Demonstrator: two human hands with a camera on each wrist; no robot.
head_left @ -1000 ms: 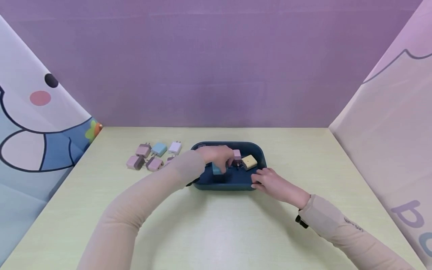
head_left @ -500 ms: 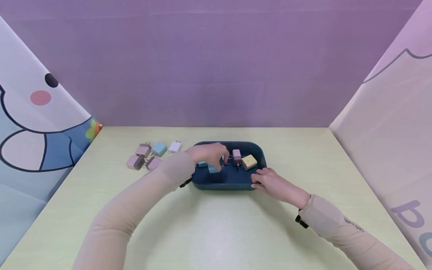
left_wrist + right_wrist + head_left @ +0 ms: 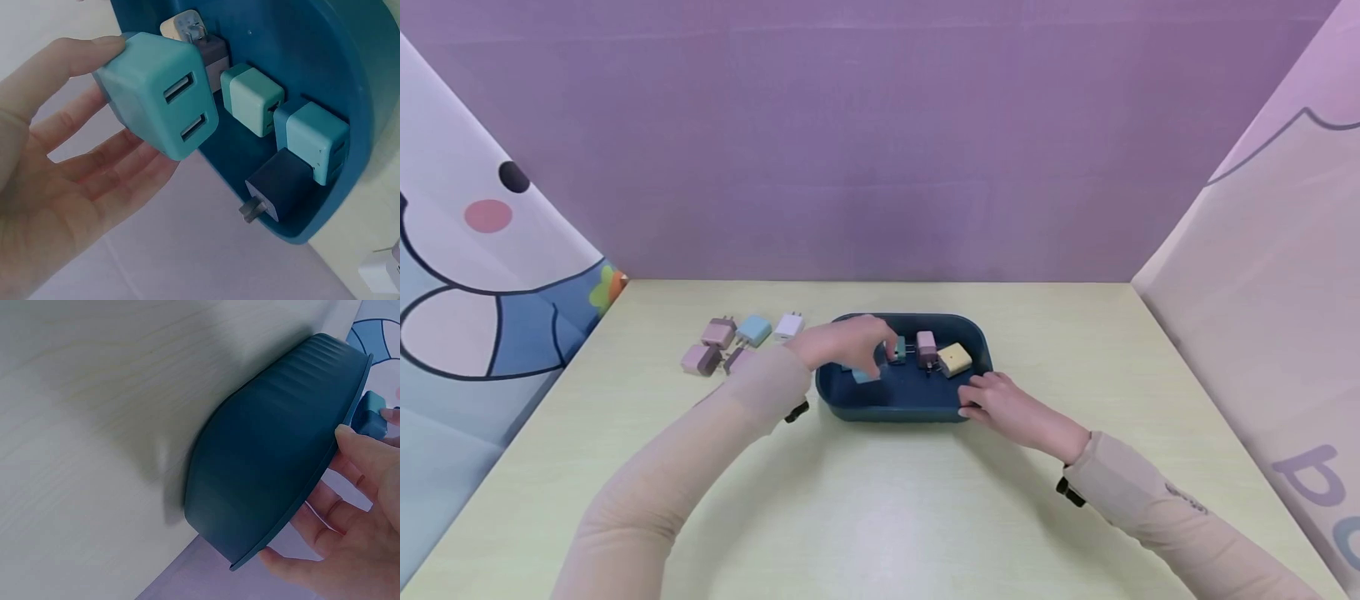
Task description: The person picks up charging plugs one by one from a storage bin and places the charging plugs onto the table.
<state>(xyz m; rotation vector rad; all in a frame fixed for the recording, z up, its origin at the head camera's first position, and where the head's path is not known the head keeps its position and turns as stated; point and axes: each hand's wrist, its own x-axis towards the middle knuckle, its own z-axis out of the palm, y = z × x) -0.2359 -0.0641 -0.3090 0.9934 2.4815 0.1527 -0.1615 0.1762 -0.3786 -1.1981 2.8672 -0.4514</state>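
Observation:
My left hand (image 3: 846, 340) is over the left part of a dark blue tray (image 3: 895, 414). It pinches a light blue two-port USB charger (image 3: 159, 94) between thumb and fingers, ports showing in the left wrist view. Inside the tray sit a yellow charger (image 3: 955, 360), a pink-and-purple charger (image 3: 927, 348) and a green charger (image 3: 255, 100). A blue charger (image 3: 315, 140) and a navy charger (image 3: 281, 184) with its prongs out lie at one end, mostly behind the hand in the head view. The right hand (image 3: 1011, 408) holds the tray's near right rim, thumb outside.
Left of the tray, several chargers lie on the pale wood table (image 3: 887, 517): a white charger (image 3: 789, 326), a light blue charger (image 3: 753, 330), a pink charger (image 3: 718, 333) and others, one partly behind the left sleeve. A purple cloth wall (image 3: 880, 150) stands behind the table.
My left hand has moved left across the tray with the light blue charger, uncovering the green one. The right hand stays at the rim.

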